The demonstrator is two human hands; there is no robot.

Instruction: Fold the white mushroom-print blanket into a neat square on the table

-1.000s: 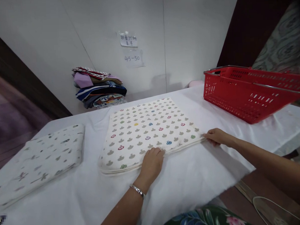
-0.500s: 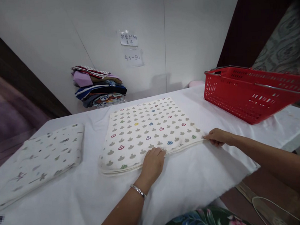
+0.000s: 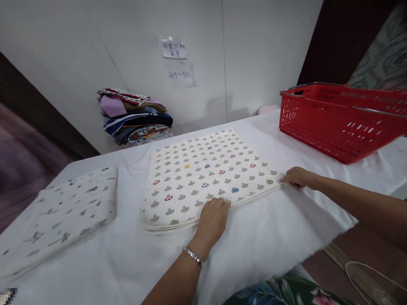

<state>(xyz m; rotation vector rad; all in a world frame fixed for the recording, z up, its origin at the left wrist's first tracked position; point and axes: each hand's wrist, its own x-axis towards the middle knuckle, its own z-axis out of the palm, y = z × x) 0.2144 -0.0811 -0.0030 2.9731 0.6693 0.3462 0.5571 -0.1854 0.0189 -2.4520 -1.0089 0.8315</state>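
A white folded cloth printed with grey and coloured mushrooms lies in several layers on the table. My left hand, with a silver bracelet at the wrist, is closed over the middle of its front edge; the thumb is hidden. At the near right corner of the same cloth, my right hand pinches the edge between its fingers. To the left lies a second folded white cloth with a faint dark print, touched by neither hand.
A red plastic basket with metal handles stands at the back right. Folded fabrics form a stack by the wall at the table's far edge. Paper signs hang on the wall. A white sheet covers the table.
Both hands keep hold of the mushroom-print cloth's front edge. The cloth and hands appear slightly farther right, along with a small shift of the whole view.
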